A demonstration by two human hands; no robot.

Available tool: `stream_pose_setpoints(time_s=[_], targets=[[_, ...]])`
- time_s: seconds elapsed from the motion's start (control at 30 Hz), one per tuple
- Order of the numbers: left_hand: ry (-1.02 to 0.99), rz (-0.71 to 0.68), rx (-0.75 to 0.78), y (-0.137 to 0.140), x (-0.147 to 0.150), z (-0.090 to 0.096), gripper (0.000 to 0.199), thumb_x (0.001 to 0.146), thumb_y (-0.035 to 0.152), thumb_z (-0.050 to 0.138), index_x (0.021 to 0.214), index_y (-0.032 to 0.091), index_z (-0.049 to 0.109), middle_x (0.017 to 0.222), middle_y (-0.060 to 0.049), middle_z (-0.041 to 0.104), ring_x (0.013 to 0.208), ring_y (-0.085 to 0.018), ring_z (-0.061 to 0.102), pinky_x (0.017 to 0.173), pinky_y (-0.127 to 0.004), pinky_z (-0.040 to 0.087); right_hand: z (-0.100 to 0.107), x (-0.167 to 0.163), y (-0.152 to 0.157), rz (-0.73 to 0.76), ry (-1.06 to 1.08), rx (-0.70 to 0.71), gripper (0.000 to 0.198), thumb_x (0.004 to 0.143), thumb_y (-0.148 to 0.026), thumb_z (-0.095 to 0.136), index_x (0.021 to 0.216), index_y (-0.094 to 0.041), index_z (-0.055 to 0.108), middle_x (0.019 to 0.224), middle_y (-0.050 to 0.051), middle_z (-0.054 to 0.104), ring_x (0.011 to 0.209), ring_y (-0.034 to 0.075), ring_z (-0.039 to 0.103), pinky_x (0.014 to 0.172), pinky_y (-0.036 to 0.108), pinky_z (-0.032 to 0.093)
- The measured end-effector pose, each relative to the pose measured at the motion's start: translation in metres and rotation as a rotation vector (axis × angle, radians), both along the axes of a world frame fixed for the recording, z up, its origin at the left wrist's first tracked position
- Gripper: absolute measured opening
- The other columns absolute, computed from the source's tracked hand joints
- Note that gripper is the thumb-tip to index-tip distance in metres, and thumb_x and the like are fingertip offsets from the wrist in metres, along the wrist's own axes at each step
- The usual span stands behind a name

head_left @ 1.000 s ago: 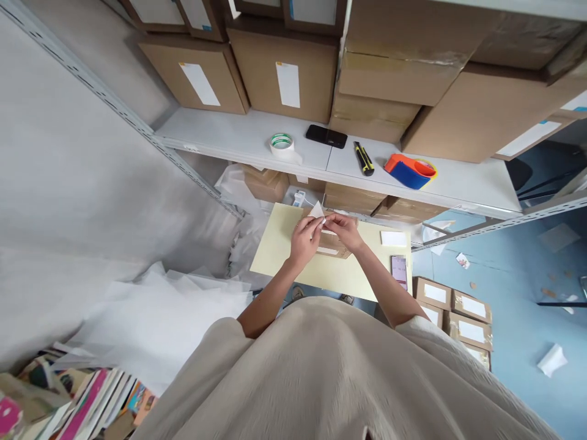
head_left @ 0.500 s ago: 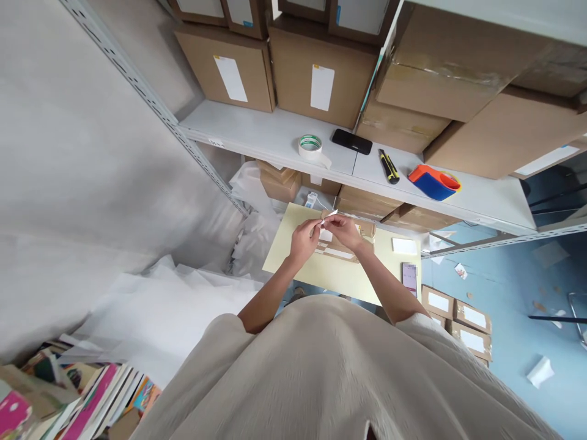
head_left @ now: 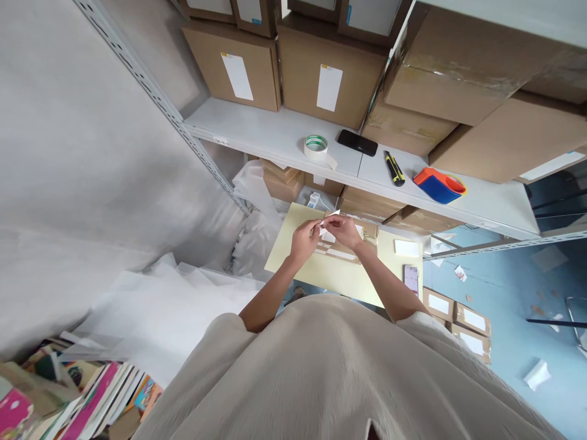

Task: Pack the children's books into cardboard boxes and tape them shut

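Note:
Over the pale yellow tabletop (head_left: 284, 260), both of my hands meet at a small white slip of paper (head_left: 336, 213). My left hand (head_left: 303, 240) pinches its near left end between thumb and fingers. With fingertips closed, my right hand (head_left: 343, 231) grips the same slip, and a white corner pokes out past the fingers. A cardboard box (head_left: 370, 239) with white labels lies flat beneath the hands, partly hidden by them. To its right are a white card (head_left: 406, 248) and a phone (head_left: 411, 280) with its screen lit.
The grey shelf (head_left: 270, 131) ahead carries a tape roll (head_left: 316, 146), a black phone (head_left: 357, 142), a utility knife (head_left: 394, 169) and an orange-and-blue tape dispenser (head_left: 439, 185). Labelled cartons (head_left: 472, 318) stand at the right. White packing sheets (head_left: 169, 305) and books (head_left: 98, 403) are at the left.
The camera view has shifted slightly, so the shelf items appear a little further right. Both hands keep their pinch on the slip, almost unmoved.

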State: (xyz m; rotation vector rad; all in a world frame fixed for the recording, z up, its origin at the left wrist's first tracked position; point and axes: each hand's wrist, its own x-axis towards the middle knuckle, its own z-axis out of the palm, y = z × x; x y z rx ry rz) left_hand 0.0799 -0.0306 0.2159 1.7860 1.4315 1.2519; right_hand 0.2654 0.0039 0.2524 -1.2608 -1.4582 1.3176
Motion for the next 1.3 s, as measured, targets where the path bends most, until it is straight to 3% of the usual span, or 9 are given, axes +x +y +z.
stream_pose_setpoints(time_s=[0.2, 0.43, 0.6, 0.77, 0.93, 1.13, 1.3], targets=[[-0.015, -0.002, -0.011, 0.0, -0.002, 0.002, 0.027, 0.112, 0.029, 0.06, 0.12, 0.024, 0.085, 0.121, -0.011, 0.088, 0.11, -0.025, 0.084, 0.102, -0.039, 0.066, 0.003, -0.005, -0.001, -0.002, -0.016, 0.006, 0.028, 0.081, -0.055, 0.087, 0.087, -0.028, 0.082, 0.092, 0.004, 0.082, 0.088, 0.025, 0.077, 0.09, 0.043, 0.064], [-0.146, 0.069, -0.12, -0.005, -0.007, 0.008, 0.02, 0.107, 0.04, 0.07, 0.104, 0.025, 0.084, 0.103, -0.006, 0.089, 0.093, -0.023, 0.083, 0.09, -0.034, 0.065, 0.005, -0.017, -0.003, 0.04, -0.07, 0.024, 0.025, 0.082, -0.053, 0.083, 0.084, -0.028, 0.078, 0.089, 0.003, 0.079, 0.088, 0.024, 0.074, 0.091, 0.042, 0.062], [-0.304, 0.175, -0.222, -0.002, -0.027, 0.003, 0.016, 0.102, 0.033, 0.069, 0.091, 0.024, 0.076, 0.089, -0.003, 0.083, 0.084, -0.02, 0.079, 0.084, -0.032, 0.062, -0.004, -0.035, 0.003, 0.075, 0.042, -0.082, 0.031, 0.078, -0.055, 0.085, 0.08, -0.028, 0.071, 0.083, 0.0, 0.076, 0.087, 0.024, 0.076, 0.094, 0.043, 0.063], [-0.606, 0.402, -0.399, 0.005, -0.074, -0.005, 0.014, 0.098, 0.027, 0.067, 0.085, 0.023, 0.07, 0.081, -0.002, 0.078, 0.075, -0.018, 0.076, 0.077, -0.031, 0.061, -0.018, -0.054, 0.018, 0.06, 0.104, -0.269, 0.039, 0.071, -0.058, 0.089, 0.079, -0.028, 0.067, 0.081, 0.0, 0.075, 0.084, 0.023, 0.076, 0.093, 0.043, 0.064], [-0.696, 0.646, -0.424, -0.006, -0.141, -0.013, 0.016, 0.096, 0.027, 0.069, 0.081, 0.023, 0.064, 0.076, 0.0, 0.072, 0.072, -0.016, 0.07, 0.074, -0.029, 0.058, -0.036, -0.078, 0.036, 0.042, 0.099, -0.319, 0.037, 0.071, -0.058, 0.083, 0.078, -0.029, 0.061, 0.077, -0.002, 0.072, 0.081, 0.022, 0.073, 0.087, 0.039, 0.065], [-0.762, 0.912, -0.354, -0.04, -0.208, -0.021, 0.016, 0.09, 0.03, 0.07, 0.08, 0.025, 0.06, 0.072, 0.002, 0.065, 0.068, -0.016, 0.068, 0.07, -0.028, 0.058, -0.053, -0.11, 0.057, 0.051, 0.037, -0.347, 0.027, 0.073, -0.047, 0.078, 0.076, -0.027, 0.061, 0.078, -0.001, 0.074, 0.079, 0.019, 0.072, 0.08, 0.033, 0.062], [-0.846, 1.09, -0.251, -0.07, -0.24, -0.023, 0.016, 0.091, 0.032, 0.066, 0.082, 0.025, 0.056, 0.072, 0.003, 0.064, 0.068, -0.014, 0.066, 0.068, -0.025, 0.056, -0.064, -0.136, 0.067, 0.033, -0.113, -0.33, 0.028, 0.082, -0.043, 0.077, 0.075, -0.027, 0.056, 0.074, 0.0, 0.071, 0.073, 0.019, 0.071, 0.077, 0.033, 0.059]])
